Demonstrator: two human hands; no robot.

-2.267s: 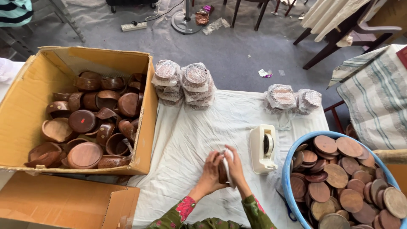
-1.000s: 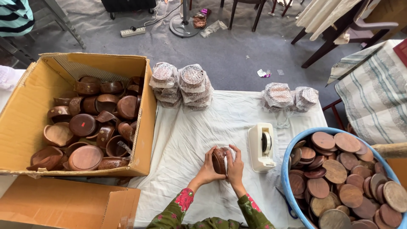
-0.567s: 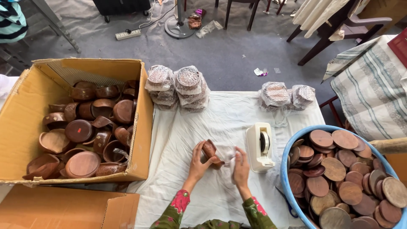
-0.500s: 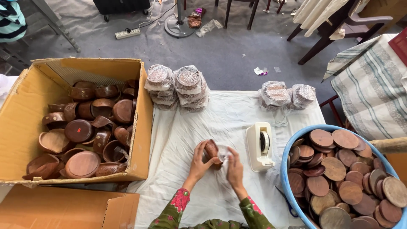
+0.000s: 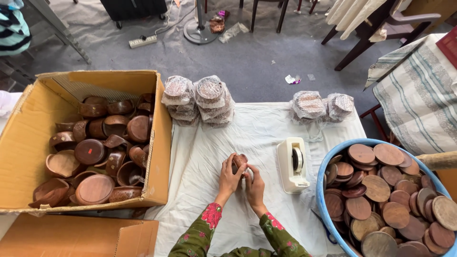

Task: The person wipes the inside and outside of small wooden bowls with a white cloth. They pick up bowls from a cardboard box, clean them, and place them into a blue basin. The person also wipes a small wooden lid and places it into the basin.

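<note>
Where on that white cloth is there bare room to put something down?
Bare cloth lies between the wrapped stacks and the hands, and left of the hands toward the cardboard box. The right side is crowded: tape dispenser, then the blue tub. The box and tub are full of wooden pieces.

Between the left hand [image 5: 230, 177] and the right hand [image 5: 254, 185] sits a small bowl [image 5: 239, 163] of dark, smooth wood with a dull sheen. Under both hands lies a white cloth [image 5: 247, 138], matt and creased. Right of the right hand, the tape dispenser [image 5: 293, 164] is cream plastic, faintly glossy; further right, a blue plastic tub [image 5: 320, 190] holds matt wooden lids [image 5: 376, 188]. Left of the left hand stands a rough brown cardboard box [image 5: 159, 157]. Beyond the hands, wrapped stacks [image 5: 209, 97] gleam in clear, crinkled film.
</note>
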